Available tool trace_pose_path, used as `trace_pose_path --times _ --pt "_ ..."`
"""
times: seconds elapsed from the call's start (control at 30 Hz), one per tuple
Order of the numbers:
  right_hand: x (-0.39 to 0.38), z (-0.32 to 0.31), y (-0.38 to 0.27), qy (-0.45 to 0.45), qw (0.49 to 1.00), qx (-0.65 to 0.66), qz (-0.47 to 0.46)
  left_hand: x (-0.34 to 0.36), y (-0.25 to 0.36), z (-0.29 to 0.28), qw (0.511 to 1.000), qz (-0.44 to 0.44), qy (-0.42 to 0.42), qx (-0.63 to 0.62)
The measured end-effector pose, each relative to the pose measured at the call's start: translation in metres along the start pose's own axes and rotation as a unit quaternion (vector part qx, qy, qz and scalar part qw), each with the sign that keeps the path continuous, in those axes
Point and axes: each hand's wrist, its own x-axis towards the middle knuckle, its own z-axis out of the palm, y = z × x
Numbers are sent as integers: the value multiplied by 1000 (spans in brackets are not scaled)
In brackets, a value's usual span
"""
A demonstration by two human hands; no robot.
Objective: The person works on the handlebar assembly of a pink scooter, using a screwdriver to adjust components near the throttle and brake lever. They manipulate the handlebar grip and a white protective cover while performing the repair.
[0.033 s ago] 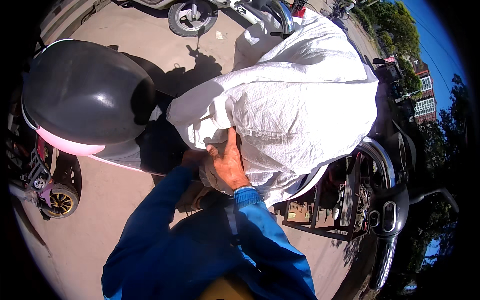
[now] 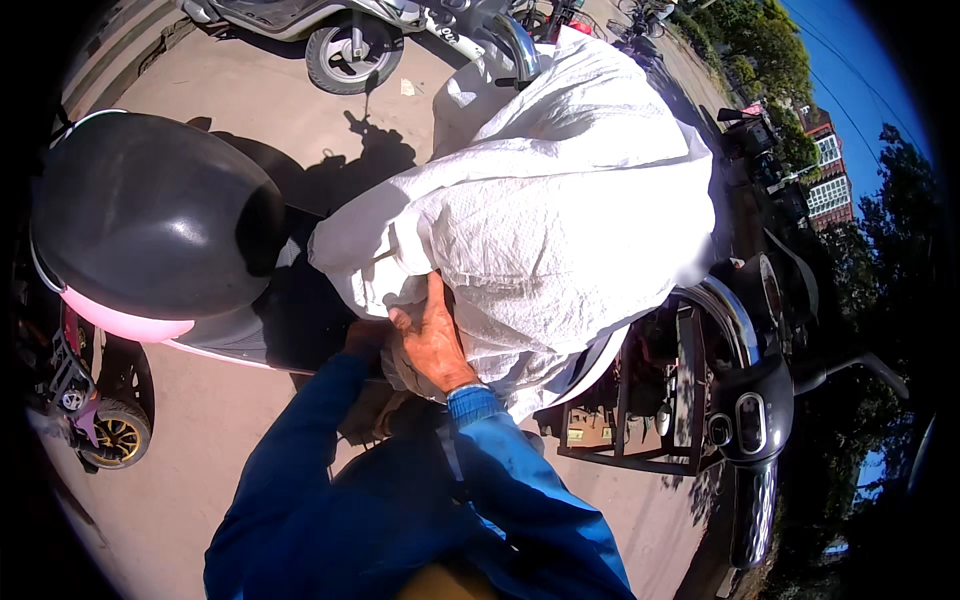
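Observation:
A white woven sheet point(image 2: 560, 220), creased and bulky, is draped over the front of a pink scooter with a black seat point(image 2: 150, 215). On the sheet's near lower edge lies my right hand point(image 2: 435, 345), its index finger stretched up over the fabric and its thumb out to the left. The other fingers curl under, gripping a fold. Just left of it, my left hand point(image 2: 370, 338) is in dark shadow at the sheet's lower left corner. Its fingers are mostly hidden. Both sleeves are blue.
Right of the sheet is a handlebar with a black grip housing point(image 2: 755, 415), beside a dark metal frame point(image 2: 630, 435). A grey scooter's wheel point(image 2: 353, 50) stands beyond. At the far left is another vehicle's wheel with gold spokes point(image 2: 118, 435).
The whole scene has shifted left and slightly down as the view turned. My right hand keeps its place on the sheet, and the left stays beside it.

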Motion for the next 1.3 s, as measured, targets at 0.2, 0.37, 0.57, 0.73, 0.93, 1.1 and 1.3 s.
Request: trace_pose_path --times 0.2,0.37,0.57,0.73,0.93,1.1,1.3 --pt "0 -7 -8 -31 993 110 14 -10 14 -38 985 55 142 -79" --pt "-4 -6 3 13 999 11 -44 -33 43 -89 988 -78 -87 -105" --pt "-53 14 29 -82 995 61 22 -114 72 -133 988 116 34 -101" --pt "-140 49 59 -81 982 161 57 -185 202 -282 995 17 -7 -98" --pt "-178 24 -1 -188 681 613 354 -214 238 -270 996 43 35 -76" --pt "-192 39 30 -256 324 892 185 -213 280 -293 999 20 25 -2" --pt "-194 -5 -4 -93 626 715 295 -208 301 -314 988 59 88 -109"
